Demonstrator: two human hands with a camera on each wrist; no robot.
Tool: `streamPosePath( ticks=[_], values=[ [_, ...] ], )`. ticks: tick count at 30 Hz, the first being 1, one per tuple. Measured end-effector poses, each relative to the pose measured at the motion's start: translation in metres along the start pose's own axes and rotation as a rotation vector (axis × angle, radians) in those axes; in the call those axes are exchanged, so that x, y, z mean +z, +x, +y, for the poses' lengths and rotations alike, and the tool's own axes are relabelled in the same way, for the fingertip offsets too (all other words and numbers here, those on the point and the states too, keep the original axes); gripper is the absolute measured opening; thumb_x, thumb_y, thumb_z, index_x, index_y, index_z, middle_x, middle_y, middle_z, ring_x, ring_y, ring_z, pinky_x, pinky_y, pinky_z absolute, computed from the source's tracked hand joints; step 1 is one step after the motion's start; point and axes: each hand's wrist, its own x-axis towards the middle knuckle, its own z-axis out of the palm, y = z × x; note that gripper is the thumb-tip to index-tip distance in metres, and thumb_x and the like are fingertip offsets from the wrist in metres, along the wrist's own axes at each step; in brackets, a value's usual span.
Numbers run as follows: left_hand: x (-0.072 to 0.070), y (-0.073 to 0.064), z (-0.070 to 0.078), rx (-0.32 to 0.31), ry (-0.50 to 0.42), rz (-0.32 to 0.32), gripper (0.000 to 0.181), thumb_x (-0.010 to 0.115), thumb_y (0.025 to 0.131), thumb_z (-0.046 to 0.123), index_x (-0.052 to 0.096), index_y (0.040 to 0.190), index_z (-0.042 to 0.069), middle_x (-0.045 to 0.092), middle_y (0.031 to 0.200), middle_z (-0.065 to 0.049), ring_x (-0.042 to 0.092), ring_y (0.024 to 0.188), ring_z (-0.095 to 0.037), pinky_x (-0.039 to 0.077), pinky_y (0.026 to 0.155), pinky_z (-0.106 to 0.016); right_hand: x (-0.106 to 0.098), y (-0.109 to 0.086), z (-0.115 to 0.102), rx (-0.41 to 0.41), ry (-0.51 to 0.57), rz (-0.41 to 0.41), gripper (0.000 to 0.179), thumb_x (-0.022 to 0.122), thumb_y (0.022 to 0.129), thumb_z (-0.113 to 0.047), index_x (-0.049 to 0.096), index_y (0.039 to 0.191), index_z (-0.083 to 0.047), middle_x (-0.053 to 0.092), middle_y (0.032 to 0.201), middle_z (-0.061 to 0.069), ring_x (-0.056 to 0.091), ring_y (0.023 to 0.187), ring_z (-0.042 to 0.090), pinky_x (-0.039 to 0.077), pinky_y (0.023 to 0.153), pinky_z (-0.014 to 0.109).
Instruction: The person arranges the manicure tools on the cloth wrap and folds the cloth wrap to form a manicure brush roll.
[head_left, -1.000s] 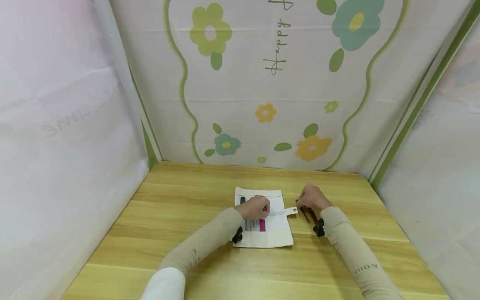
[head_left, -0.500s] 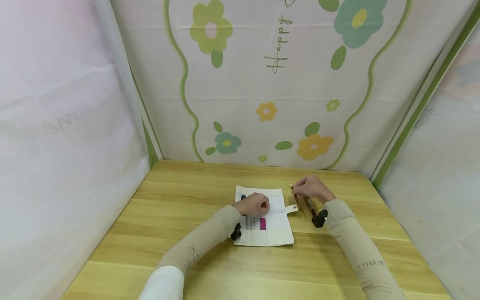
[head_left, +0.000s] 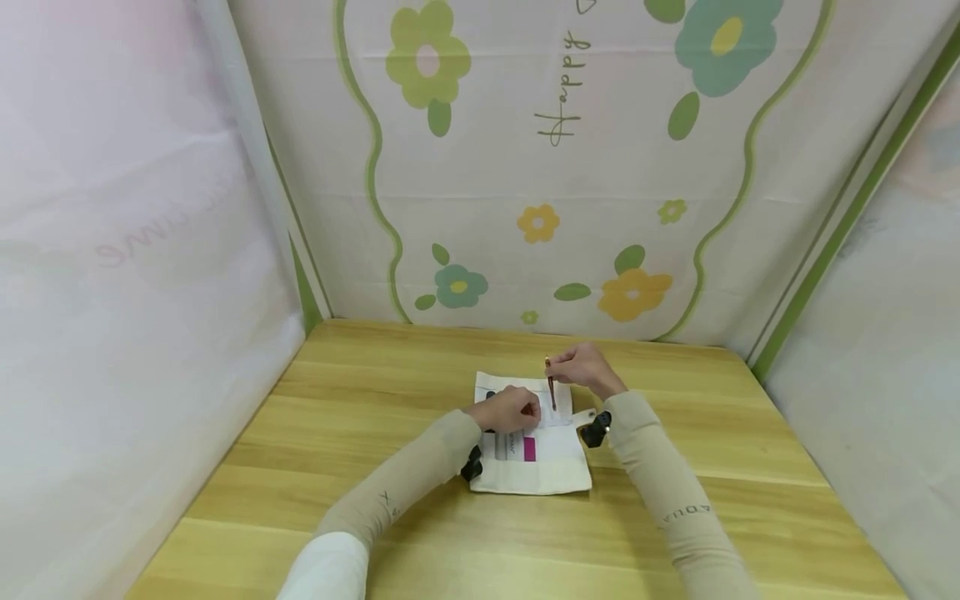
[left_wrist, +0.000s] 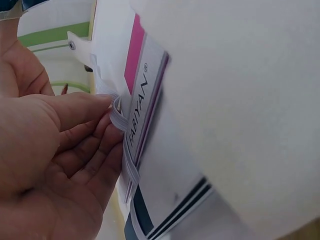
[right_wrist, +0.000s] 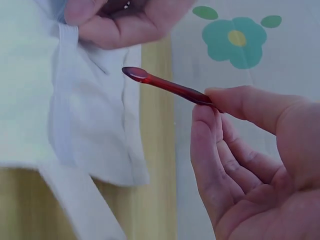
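Observation:
An unrolled white fabric case (head_left: 525, 479) lies flat on the table, with an elastic band (right_wrist: 64, 95) running across its inside. My left hand (head_left: 510, 409) is over the case; in the left wrist view its thumb and fingers pinch the elastic, lifting it into a loop. Tucked under the band are a flat piece marked FABIYAN (left_wrist: 142, 100) with a magenta end, and a dark striped piece (left_wrist: 180, 207). My right hand (head_left: 585, 367), above the case's right side, pinches a slim translucent dark-red stick (right_wrist: 170, 87) by one end. Its flattened, pointed tip faces the case.
The wooden table (head_left: 360, 392) extends around the case. A strap with a metal snap (head_left: 583, 417) sticks out from the case's right edge. Behind the table hangs a white flowered cloth (head_left: 480, 167), with pale cloth walls on both sides.
My right hand has lifted the red stick from the table on the right and carried it left over the case. My left hand stays at the elastic.

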Motion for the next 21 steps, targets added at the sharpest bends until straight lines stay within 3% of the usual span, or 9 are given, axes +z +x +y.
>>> streamPosePath(
  ticks=[9, 17, 21],
  values=[
    [-0.001, -0.004, -0.002, 0.018, -0.038, 0.014, 0.010, 0.064, 0.105, 0.010, 0.072, 0.098, 0.010, 0.066, 0.088, 0.005, 0.053, 0.077, -0.004, 0.046, 0.076, -0.018, 0.023, 0.005, 0.008, 0.028, 0.008, 0.027, 0.013, 0.081, 0.091, -0.009, 0.080, 0.100, 0.001, 0.079, 0.103, 0.015, 0.077, 0.092, 0.023, 0.063, 0.090, 0.041],
    [0.002, -0.002, -0.004, 0.009, -0.051, 0.021, 0.011, 0.064, 0.105, 0.011, 0.071, 0.097, 0.012, 0.064, 0.087, 0.006, 0.053, 0.076, -0.003, 0.045, 0.075, -0.018, 0.028, 0.003, 0.017, 0.063, -0.055, 0.022, 0.013, 0.084, 0.089, -0.014, 0.081, 0.096, -0.003, 0.079, 0.097, 0.010, 0.071, 0.082, 0.016, 0.058, 0.072, 0.027],
    [0.002, -0.003, -0.003, 0.007, -0.051, 0.024, 0.011, 0.063, 0.105, 0.011, 0.070, 0.097, 0.012, 0.063, 0.087, 0.006, 0.053, 0.076, -0.003, 0.045, 0.075, -0.018, 0.029, 0.002, 0.021, 0.089, -0.078, -0.008, 0.013, 0.084, 0.089, -0.016, 0.082, 0.094, -0.004, 0.080, 0.094, 0.009, 0.072, 0.076, 0.015, 0.057, 0.068, 0.025]
  ],
)
